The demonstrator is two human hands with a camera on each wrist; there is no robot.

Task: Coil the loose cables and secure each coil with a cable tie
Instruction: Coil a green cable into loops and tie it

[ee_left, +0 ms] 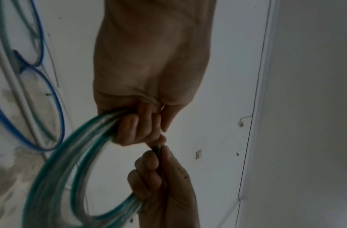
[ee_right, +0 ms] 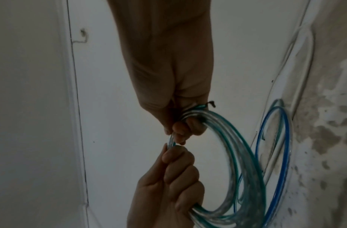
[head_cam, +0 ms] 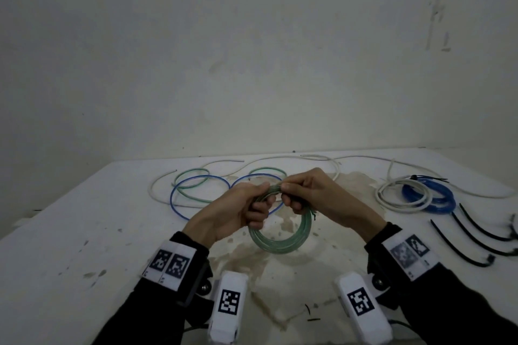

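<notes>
A green translucent coil hangs upright above the stained white table, held at its top by both hands. My left hand grips the bundled strands with curled fingers. My right hand grips the same bundle right beside it, fingers wrapped round the strands. The coil loops down below both fists. A short dark end sticks out by the right hand; what it is cannot be told. Loose blue cable, green cable and white cable lie behind the hands.
At the right lie a white coil and a tied blue coil. Several black cable ties lie near the right edge. Two small black offcuts sit near the front edge. A wall rises behind the table.
</notes>
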